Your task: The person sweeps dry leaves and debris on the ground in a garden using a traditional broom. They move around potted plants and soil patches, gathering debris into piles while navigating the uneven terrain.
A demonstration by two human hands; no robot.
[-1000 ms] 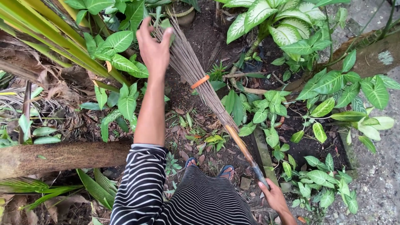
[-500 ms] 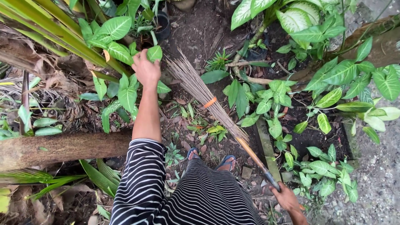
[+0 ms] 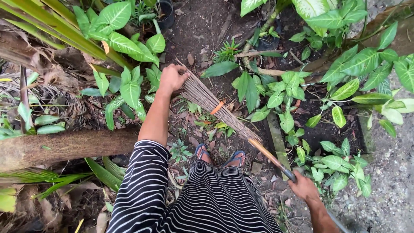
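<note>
I hold a stick broom (image 3: 224, 113) slanting across a garden bed, its thin brown bristles bound by an orange band (image 3: 217, 107). My right hand (image 3: 303, 188) grips the wooden handle's lower end at the bottom right. My left hand (image 3: 172, 78) is closed over the bristle tips at the upper middle, beside green variegated leaves (image 3: 129, 88). My feet in blue sandals (image 3: 235, 159) stand on dark soil strewn with dry leaves, below the broom. I wear black-and-white striped clothing.
A thick brown trunk (image 3: 64, 149) lies across the left. Leafy plants (image 3: 345, 86) crowd the right and the top. A dark plant pot (image 3: 166, 15) stands at the top. A flat wooden edging (image 3: 276, 138) and grey gravel ground (image 3: 388, 181) lie at the right.
The broom has been drawn back toward me. My left hand came down from the leaves at the top and closed on the bristle tips. My right hand moved right and down.
</note>
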